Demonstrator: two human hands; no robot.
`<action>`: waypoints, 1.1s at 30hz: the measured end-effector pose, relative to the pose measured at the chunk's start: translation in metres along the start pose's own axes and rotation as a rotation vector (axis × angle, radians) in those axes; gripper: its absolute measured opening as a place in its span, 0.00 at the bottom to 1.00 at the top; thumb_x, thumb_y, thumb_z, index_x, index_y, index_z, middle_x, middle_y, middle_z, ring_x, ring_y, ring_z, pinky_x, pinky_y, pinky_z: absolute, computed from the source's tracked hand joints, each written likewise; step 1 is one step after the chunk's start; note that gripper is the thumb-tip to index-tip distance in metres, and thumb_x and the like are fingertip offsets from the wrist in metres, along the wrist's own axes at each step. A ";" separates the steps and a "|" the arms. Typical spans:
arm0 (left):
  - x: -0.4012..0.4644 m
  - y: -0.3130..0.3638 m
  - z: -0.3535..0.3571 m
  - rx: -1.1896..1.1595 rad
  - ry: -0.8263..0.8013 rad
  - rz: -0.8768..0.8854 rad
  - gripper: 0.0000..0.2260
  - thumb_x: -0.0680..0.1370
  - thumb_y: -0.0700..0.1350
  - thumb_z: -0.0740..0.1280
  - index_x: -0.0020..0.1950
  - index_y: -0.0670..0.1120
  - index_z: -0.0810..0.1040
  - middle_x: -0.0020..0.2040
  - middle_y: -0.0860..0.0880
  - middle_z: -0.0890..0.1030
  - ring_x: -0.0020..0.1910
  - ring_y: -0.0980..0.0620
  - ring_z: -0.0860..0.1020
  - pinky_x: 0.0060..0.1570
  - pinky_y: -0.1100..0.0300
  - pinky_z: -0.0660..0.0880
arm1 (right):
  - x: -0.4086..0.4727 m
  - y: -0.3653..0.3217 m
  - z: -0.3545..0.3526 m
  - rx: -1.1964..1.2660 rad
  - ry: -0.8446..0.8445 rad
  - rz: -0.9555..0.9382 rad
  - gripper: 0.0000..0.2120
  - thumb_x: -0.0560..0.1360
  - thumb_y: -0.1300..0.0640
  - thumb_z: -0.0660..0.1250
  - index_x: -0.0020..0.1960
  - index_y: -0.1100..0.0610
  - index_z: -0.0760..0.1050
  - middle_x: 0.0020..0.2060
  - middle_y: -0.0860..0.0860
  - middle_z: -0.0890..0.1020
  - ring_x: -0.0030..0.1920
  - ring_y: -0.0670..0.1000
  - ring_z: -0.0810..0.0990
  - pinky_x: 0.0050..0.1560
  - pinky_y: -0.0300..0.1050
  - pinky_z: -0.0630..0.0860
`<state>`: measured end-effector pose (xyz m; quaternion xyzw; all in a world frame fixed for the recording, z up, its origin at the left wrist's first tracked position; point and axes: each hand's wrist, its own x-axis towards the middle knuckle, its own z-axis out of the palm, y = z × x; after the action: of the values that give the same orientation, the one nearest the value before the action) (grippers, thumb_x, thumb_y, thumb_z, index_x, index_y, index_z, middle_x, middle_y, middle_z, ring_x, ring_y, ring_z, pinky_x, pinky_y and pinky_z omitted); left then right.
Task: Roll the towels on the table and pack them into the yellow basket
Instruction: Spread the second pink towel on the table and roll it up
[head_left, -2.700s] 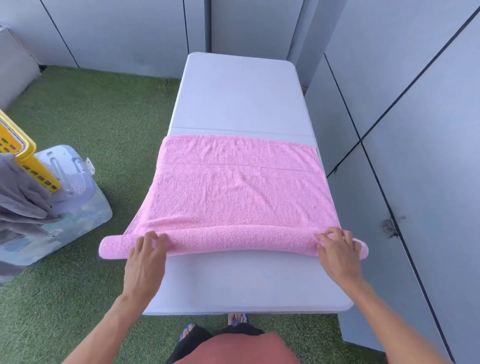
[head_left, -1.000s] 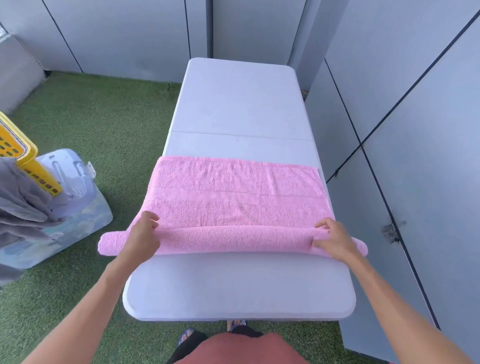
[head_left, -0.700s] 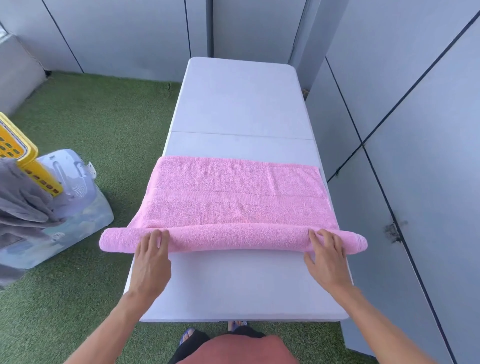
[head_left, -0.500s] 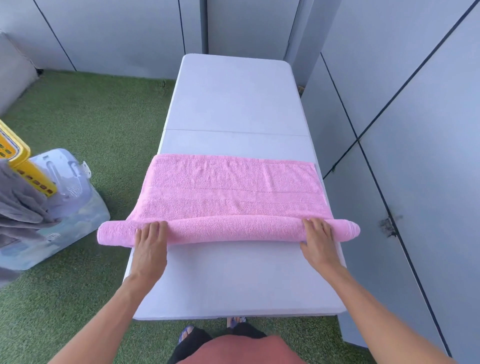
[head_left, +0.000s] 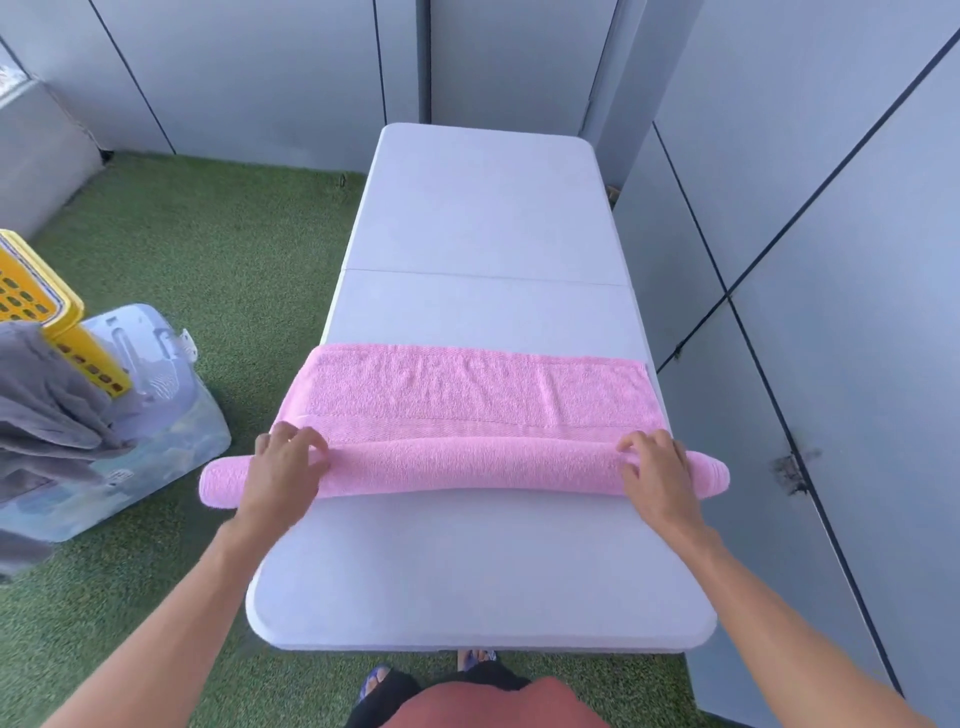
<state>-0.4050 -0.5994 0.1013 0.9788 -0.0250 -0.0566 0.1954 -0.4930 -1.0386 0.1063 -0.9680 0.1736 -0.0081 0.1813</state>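
Note:
A pink towel lies across the white folding table. Its near part is wound into a long roll whose ends stick out past both table edges. My left hand lies on the roll near its left end, fingers curled over the top. My right hand grips the roll near its right end the same way. A short flat strip of towel lies beyond the roll. The yellow basket stands at the far left, partly out of view, with a grey towel hanging over it.
A clear plastic box with a lid sits on the green artificial grass under the basket, left of the table. Grey wall panels run close along the table's right side and behind it.
The roll has moved away from me and grown thicker, so the flat strip is shorter. My fingers went from lying flat at the roll's near side to curling over its top.

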 end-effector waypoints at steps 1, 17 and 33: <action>-0.008 0.001 0.006 0.088 0.101 0.047 0.05 0.74 0.38 0.70 0.49 0.43 0.79 0.50 0.41 0.75 0.48 0.39 0.73 0.46 0.44 0.71 | -0.005 0.000 0.005 -0.060 0.068 -0.051 0.10 0.74 0.61 0.65 0.54 0.53 0.78 0.52 0.53 0.75 0.59 0.58 0.71 0.57 0.55 0.68; -0.008 0.006 0.026 0.384 -0.102 0.085 0.15 0.69 0.30 0.67 0.54 0.42 0.74 0.49 0.45 0.76 0.53 0.41 0.75 0.54 0.48 0.69 | 0.001 -0.007 0.002 -0.442 -0.311 -0.073 0.21 0.77 0.52 0.64 0.68 0.52 0.66 0.64 0.49 0.72 0.67 0.54 0.66 0.60 0.55 0.66; -0.049 0.000 0.024 0.227 0.020 0.165 0.21 0.76 0.50 0.69 0.65 0.42 0.71 0.61 0.41 0.74 0.63 0.37 0.72 0.63 0.40 0.66 | -0.013 -0.002 0.012 -0.301 -0.079 -0.206 0.22 0.77 0.44 0.63 0.69 0.49 0.69 0.67 0.49 0.70 0.71 0.54 0.64 0.66 0.60 0.56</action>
<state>-0.4567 -0.6054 0.0839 0.9897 -0.1095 -0.0275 0.0876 -0.5032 -1.0281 0.0962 -0.9964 0.0658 0.0372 0.0392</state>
